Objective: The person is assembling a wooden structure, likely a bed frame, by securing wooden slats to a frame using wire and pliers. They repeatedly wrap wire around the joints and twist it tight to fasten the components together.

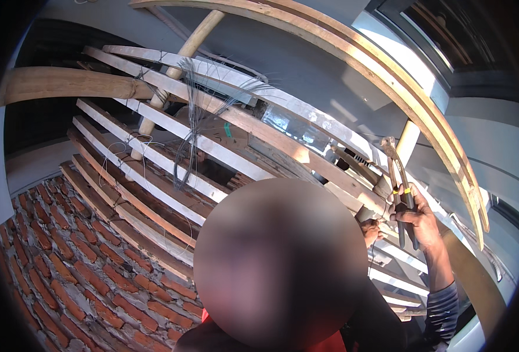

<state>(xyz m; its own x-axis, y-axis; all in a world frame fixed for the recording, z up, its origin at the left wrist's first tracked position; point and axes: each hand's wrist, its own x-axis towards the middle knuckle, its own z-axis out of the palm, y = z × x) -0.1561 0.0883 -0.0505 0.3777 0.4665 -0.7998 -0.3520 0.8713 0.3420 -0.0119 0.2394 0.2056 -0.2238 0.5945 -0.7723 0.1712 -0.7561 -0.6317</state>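
Observation:
My right hand [421, 218] is closed around the dark handles of a pair of pincers [395, 167], whose metal jaws point up and yellow bands show on the grips. Close by on its left, my left hand [370, 232] has its fingers bent in by the wooden slats, beside a round pole end [367, 215]. Part of this hand is hidden behind a large blurred round area, so I cannot make out what its fingers hold. Further left, a bundle of thin grey wire [192, 120] hangs over a pale wooden slat [212, 101].
Several long slats run in parallel, lashed with wire to a round pole [148, 124]. Two curved beams [382, 64] arch across the top right. A thick rounded timber [75, 83] crosses at the left. Brickwork [77, 276] fills the lower left, and a dark-framed window [441, 41] the upper right.

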